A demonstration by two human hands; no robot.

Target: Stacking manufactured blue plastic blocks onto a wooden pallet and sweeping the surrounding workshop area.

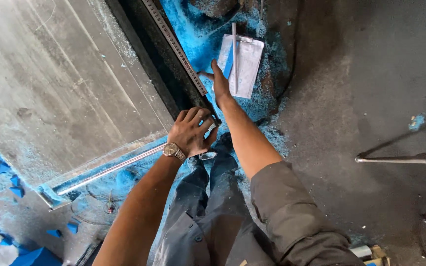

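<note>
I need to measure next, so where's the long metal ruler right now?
In the head view, the metal ruler lies diagonally along the dark edge of the grey slab, top centre, its lower end beside the right hand and above the left hand.

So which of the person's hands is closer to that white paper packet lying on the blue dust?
The right. The right hand reaches out with its fingertips at the edge of the white packet, beside the long ruler. The left hand sits further back, gripping the ruler's near end.
</note>
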